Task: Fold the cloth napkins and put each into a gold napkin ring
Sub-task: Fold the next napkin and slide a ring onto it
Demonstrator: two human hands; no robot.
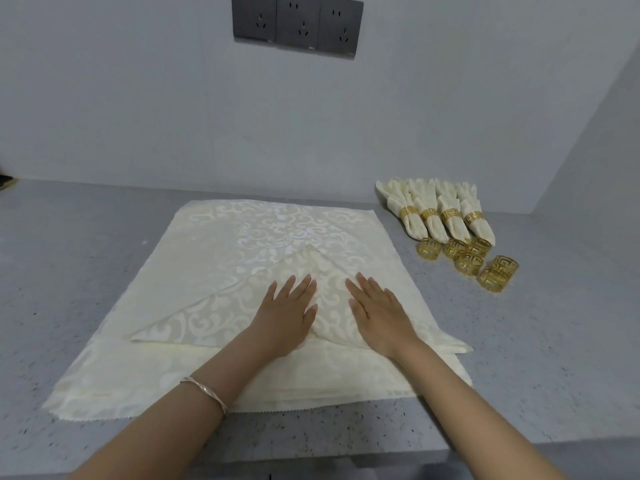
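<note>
Both hands, left (289,308) and right (379,308), press flat on a folded triangular napkin (221,317) (atop the stack (114,386)) at the bench's (519,358) centre; uneven pressure could skew the crease.

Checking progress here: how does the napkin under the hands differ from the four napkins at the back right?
The triangle-folded napkin lies flat on a stack of spread napkins; the four finished napkins are gathered into narrow bundles. It has no ring; each finished napkin wears a gold napkin ring. The left hand and right hand press flat on it; nothing touches the others. Both are cream cloth.
</note>
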